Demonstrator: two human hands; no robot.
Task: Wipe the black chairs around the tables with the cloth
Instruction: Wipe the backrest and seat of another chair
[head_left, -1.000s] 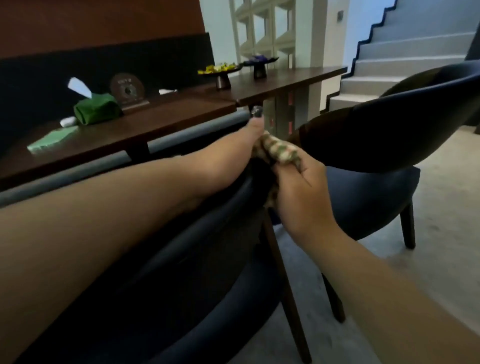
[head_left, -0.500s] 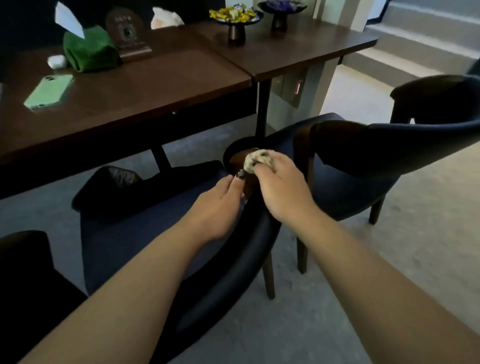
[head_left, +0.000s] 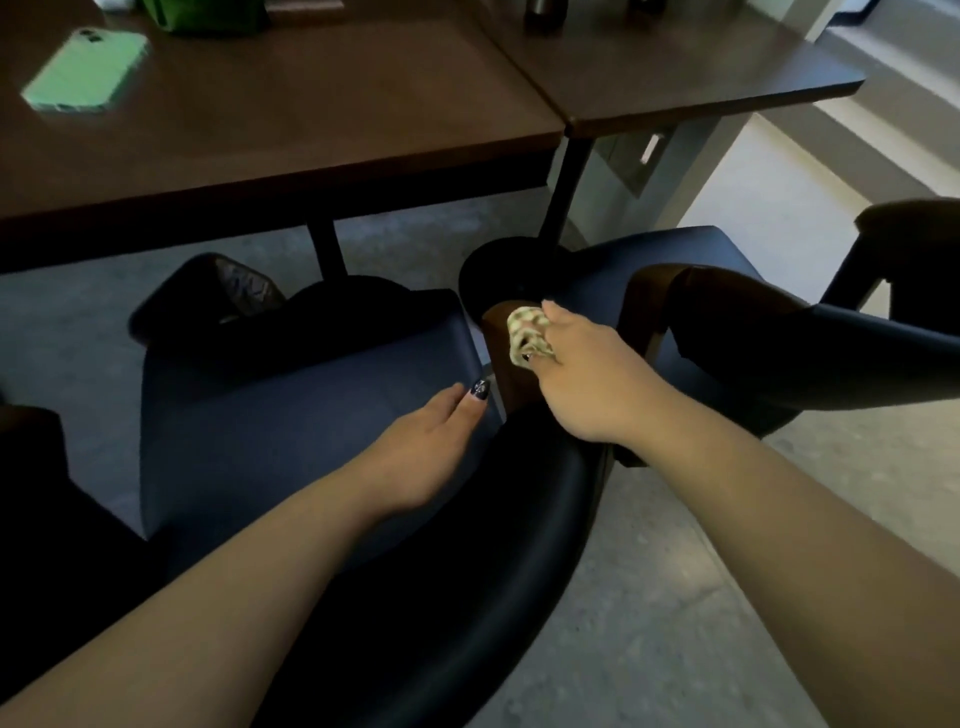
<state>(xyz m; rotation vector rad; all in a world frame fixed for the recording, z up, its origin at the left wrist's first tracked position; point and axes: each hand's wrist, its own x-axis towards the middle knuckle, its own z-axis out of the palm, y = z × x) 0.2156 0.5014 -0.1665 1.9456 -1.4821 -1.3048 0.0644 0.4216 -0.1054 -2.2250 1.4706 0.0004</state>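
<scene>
In the head view, a crumpled patterned cloth (head_left: 527, 335) is gripped in the right hand (head_left: 587, 379), whose fingers are curled round it, and is pressed against the brown wooden front end of the near black chair's (head_left: 519, 545) right armrest. The left hand (head_left: 426, 452) is laid on the chair's dark blue seat cushion (head_left: 291, 415), close to the cushion's right edge; its fingers are held straight and together and nothing is grasped by them, and a dark painted nail is seen at the tip nearest the armrest. The two hands are kept near each other but apart. A second black chair (head_left: 805, 353) is placed just to the right, its wooden arm end close beside the cloth.

Two dark brown benches (head_left: 311, 130) are set edge to edge beyond the chairs. A green phone (head_left: 85, 70) is laid flat near the far left corner of the left bench. A dark bag (head_left: 218, 296) is seen under the left bench's near edge, at the front of the near chair's seat; whether it rests on the seat cannot be told.
</scene>
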